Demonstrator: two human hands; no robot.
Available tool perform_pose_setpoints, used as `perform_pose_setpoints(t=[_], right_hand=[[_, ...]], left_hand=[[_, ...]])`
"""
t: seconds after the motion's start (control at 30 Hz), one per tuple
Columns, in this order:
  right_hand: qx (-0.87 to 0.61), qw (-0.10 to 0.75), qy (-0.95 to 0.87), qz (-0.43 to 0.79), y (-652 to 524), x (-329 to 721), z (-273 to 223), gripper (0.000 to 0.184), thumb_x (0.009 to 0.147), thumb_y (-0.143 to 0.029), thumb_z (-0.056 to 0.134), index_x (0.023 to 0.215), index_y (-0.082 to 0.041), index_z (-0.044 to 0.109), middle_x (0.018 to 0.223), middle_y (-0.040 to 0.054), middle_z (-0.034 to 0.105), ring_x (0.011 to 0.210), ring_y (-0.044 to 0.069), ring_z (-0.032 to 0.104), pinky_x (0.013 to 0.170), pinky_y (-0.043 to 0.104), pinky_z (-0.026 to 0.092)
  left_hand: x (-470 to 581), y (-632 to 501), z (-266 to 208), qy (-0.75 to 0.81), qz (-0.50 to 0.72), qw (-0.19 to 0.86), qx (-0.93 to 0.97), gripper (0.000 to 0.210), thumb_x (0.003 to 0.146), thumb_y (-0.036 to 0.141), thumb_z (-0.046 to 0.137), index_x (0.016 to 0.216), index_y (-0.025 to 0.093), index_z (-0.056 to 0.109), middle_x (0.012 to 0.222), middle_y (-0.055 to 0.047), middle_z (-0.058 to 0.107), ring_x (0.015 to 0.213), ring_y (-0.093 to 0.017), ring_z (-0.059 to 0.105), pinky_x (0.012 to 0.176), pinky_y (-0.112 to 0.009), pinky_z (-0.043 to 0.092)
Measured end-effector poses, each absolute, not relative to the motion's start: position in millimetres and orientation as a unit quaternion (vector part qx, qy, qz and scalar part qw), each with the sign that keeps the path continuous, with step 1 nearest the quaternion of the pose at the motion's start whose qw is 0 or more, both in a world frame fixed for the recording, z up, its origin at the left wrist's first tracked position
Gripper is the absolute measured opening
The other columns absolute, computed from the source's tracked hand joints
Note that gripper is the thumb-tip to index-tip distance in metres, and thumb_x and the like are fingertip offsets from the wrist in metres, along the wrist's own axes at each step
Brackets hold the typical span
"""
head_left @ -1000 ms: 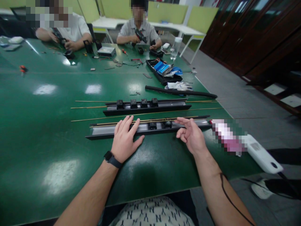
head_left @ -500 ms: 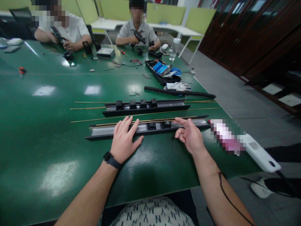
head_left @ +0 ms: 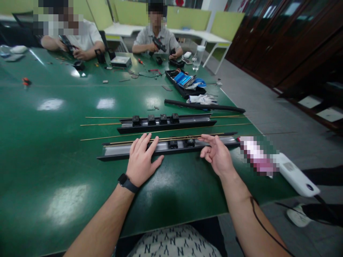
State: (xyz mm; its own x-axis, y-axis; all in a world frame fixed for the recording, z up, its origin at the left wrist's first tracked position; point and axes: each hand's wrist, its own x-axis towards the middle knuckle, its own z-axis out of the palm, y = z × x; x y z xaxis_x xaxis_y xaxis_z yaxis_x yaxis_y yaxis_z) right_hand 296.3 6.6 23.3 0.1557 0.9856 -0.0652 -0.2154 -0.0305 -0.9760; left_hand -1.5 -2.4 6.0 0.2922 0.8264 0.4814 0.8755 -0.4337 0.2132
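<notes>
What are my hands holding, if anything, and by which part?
The left hand lies open over thin gold-coloured rods without gripping. The right hand is at them toward their right ends; whether it pinches them cannot be told.

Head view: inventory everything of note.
Channels: two, black-silver, foreground
Rods: several, brass-coloured, along channels
Blocks: at least six, black, on channels
Strip: one, black, beyond channels
Glove: count unclear, white, beyond strip
Tray: one, black with blue contents, beyond glove
Bottle: one, clear, far right
Box: one, pale, table's far side
Cabled device: one, white, right
Table: one, green, under channels
Co-workers: two, pale-shirted, across table
Drill-like tool: one, black-red, co-worker's hand
Partitions: several, yellow-green, background
Cabinets: several, dark brown, right
Watch: one, dark, left wrist
Left hand: one, bare, over nearer channel
Right hand: one, bare, at rods
</notes>
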Motion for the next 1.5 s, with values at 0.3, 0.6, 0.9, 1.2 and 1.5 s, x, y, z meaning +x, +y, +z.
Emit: perform_pose_setpoints(t=[0.3, 0.6, 0.9, 1.2, 1.5], right_hand=[[-0.485, 0.56, -0.4, 0.539, 5.7, 294.2, 21.7, 0.054, 0.095, -0.066, 0.057, 0.115, -0.019, 0.076, 0.124, 0.0141, 0.072, 0.052, 0.01, 0.064, 0.033, 0.02, 0.022], [-0.488, 0.57, -0.392, 0.532, 6.5, 293.8, 21.8, 0.054, 0.096, -0.065, 0.056, 0.113, -0.019, 0.077, 0.124, 0.015, 0.073, 0.051, 0.01, 0.063, 0.033, 0.021, 0.021], [-0.488, 0.579, -0.381, 0.531, 7.5, 295.0, 21.2, 0.053, 0.097, -0.063, 0.056, 0.112, -0.017, 0.078, 0.121, 0.0159, 0.074, 0.051, 0.009, 0.064, 0.032, 0.02, 0.023], [-0.495, 0.59, -0.373, 0.517, 8.9, 298.6, 19.9, 0.052, 0.097, -0.063, 0.056, 0.108, -0.017, 0.077, 0.117, 0.0142, 0.074, 0.05, 0.009, 0.063, 0.032, 0.019, 0.023], [-0.483, 0.564, -0.398, 0.539, 6.4, 295.1, 21.3, 0.052, 0.097, -0.064, 0.056, 0.115, -0.019, 0.076, 0.125, 0.0148, 0.073, 0.052, 0.009, 0.063, 0.033, 0.02, 0.022]], left_hand=[[-1.8, -2.6, 6.3, -0.53, -0.262, 0.055, -0.804, 0.065, 0.095, 0.043, 0.064, 0.154, 0.021, 0.05, 0.162, -0.016, 0.047, 0.154, -0.033, 0.039, 0.127, -0.053, 0.027], [-1.6, -2.8, 6.1, -0.528, -0.263, 0.059, -0.805, 0.064, 0.095, 0.043, 0.064, 0.154, 0.021, 0.051, 0.161, -0.016, 0.048, 0.154, -0.033, 0.04, 0.127, -0.053, 0.028], [-2.2, -2.0, 5.7, -0.524, -0.27, 0.055, -0.806, 0.064, 0.095, 0.042, 0.064, 0.154, 0.021, 0.05, 0.161, -0.016, 0.048, 0.153, -0.034, 0.04, 0.127, -0.055, 0.03], [-2.3, -2.4, 6.1, -0.527, -0.266, 0.054, -0.805, 0.064, 0.095, 0.043, 0.064, 0.154, 0.021, 0.051, 0.161, -0.016, 0.048, 0.154, -0.033, 0.04, 0.127, -0.054, 0.029], [-1.3, -2.9, 5.8, -0.526, -0.272, 0.044, -0.804, 0.065, 0.095, 0.043, 0.064, 0.154, 0.022, 0.05, 0.161, -0.017, 0.048, 0.154, -0.034, 0.039, 0.127, -0.055, 0.028]])
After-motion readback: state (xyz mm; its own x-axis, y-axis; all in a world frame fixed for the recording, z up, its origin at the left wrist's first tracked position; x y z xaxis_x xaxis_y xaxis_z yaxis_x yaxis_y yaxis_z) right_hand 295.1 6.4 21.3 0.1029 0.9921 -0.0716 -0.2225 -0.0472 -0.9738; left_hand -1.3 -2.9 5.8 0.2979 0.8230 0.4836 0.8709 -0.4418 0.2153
